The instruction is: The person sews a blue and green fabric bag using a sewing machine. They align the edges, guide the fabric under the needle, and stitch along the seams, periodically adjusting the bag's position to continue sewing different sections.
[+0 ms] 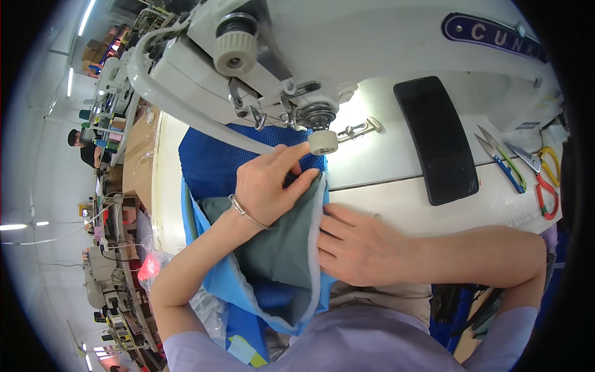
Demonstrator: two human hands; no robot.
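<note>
One layered fabric piece point(273, 248), blue mesh with a grey-green layer and pale-blue edging, lies under one sewing machine point(372, 37), hanging off the worktop point(378, 192) towards the lap. Its long axis runs from machine to person, the rounded end pointing at the person. Of two hands, the left point(269, 183) bears on its upper part, thumb at the edge; the right's point(365, 245) fingers touch its right edge. Whether either grips, I cannot tell. Rightward lie one smartphone point(437, 139) and two pairs of scissors point(540, 173).
</note>
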